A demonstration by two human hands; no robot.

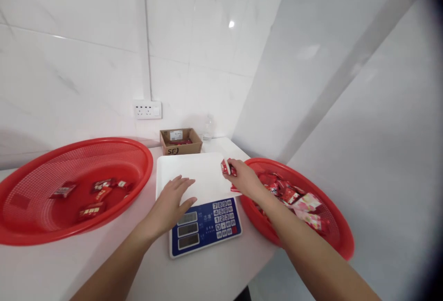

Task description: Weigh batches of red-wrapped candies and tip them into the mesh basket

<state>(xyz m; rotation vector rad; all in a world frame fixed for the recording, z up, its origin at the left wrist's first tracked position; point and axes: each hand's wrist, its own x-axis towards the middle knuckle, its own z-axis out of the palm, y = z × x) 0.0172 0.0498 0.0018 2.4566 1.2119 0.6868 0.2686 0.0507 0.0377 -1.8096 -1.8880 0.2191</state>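
My right hand [245,178] is closed on a few small red snack packets [228,167] over the right edge of the weighing scale's white pan [204,176]. Another red packet [235,189] shows just below that hand, at the pan's edge. My left hand [170,205] has its fingers spread above the pan's front left corner and holds nothing. Below the pan is the scale's blue panel [207,227] with number keys and three small displays. To the right, a red plastic basket [337,215] holds many red and some pink packets [308,202], partly hidden by my right forearm.
On the left, a second red basket [143,153] contains several packets [104,185]. Behind the scale stand a small cardboard box [182,149] with red items inside and a clear bottle [208,128]. A wall socket [147,109] is above the white table [162,273].
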